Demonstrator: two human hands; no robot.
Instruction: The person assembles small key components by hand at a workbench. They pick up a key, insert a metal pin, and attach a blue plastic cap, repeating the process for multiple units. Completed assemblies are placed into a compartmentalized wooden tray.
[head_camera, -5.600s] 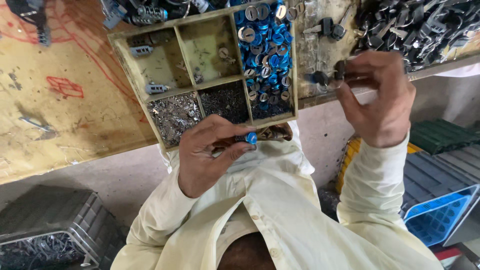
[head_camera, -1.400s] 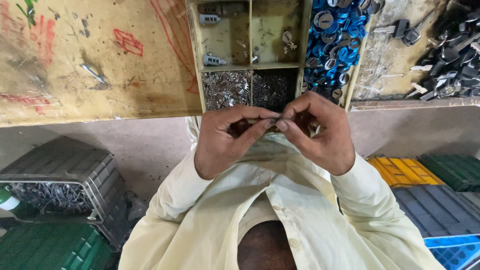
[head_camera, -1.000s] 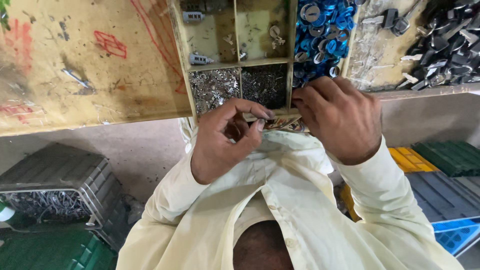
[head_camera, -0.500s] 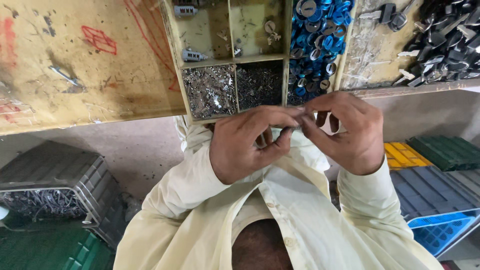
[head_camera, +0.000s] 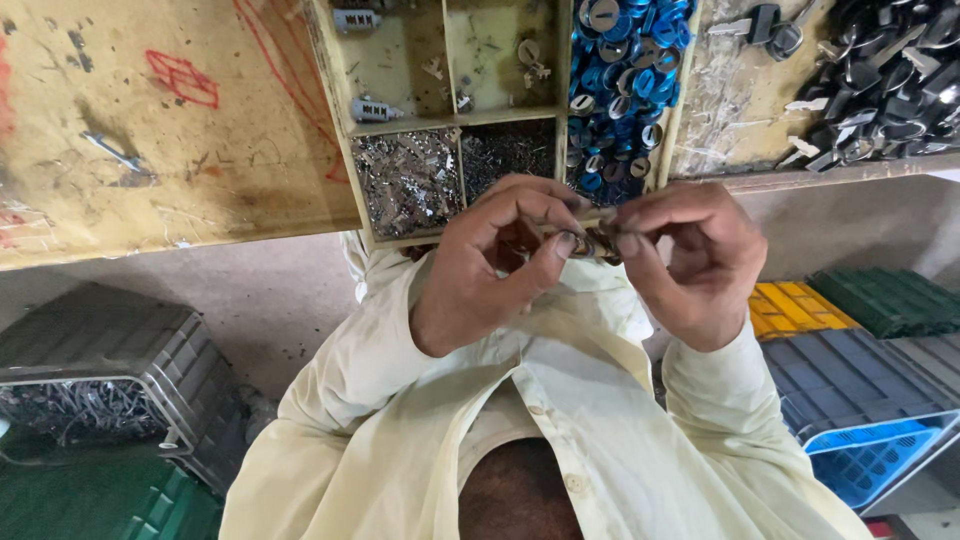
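Head view: both hands (head_camera: 590, 255) pinch small metal part (head_camera: 597, 240) below compartment tray (head_camera: 340, 120).

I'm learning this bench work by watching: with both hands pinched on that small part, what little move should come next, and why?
Probably a small press or twist to seat the pieces together. The left hand and right hand both pinch one small metal part at the fingertips, held just in front of the compartment tray; its exact shape is hidden.
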